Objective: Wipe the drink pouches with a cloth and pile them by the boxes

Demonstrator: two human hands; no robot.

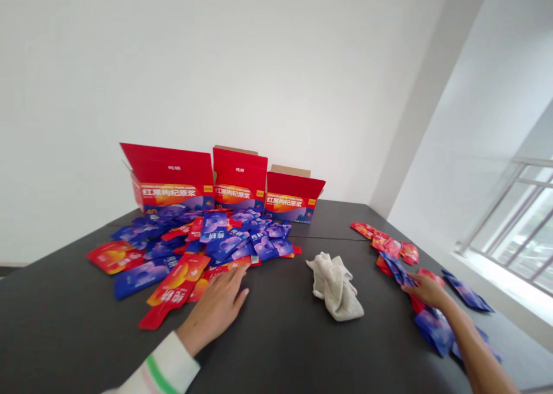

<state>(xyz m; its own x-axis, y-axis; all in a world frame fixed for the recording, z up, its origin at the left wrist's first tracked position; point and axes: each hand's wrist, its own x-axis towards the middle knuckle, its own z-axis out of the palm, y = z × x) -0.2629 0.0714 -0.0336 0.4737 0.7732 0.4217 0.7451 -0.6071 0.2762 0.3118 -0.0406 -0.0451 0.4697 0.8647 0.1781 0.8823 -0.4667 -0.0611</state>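
Observation:
At the near edge of a heap of blue and red-orange sachets, my left hand (217, 298) lies with its fingers stretched out. Its fingertips reach a red-orange sachet (239, 263); it grips nothing that I can see. Another red-orange sachet (180, 279) lies just left of the hand. On the right side of the table, my right hand (425, 288) pinches the near end of a blue sachet (395, 267). That sachet is above several red sachets (392, 246) lying loosely around it. More blue sachets (435, 328) lie below and beside my right forearm.
Three red printed cartons (179, 195) with raised lids stand behind the heap. A crumpled greyish-white cloth (336, 287) rests on the dark table (276, 348) between my hands. Beyond the table's right side are a white wall and a window with a metal railing (488, 209).

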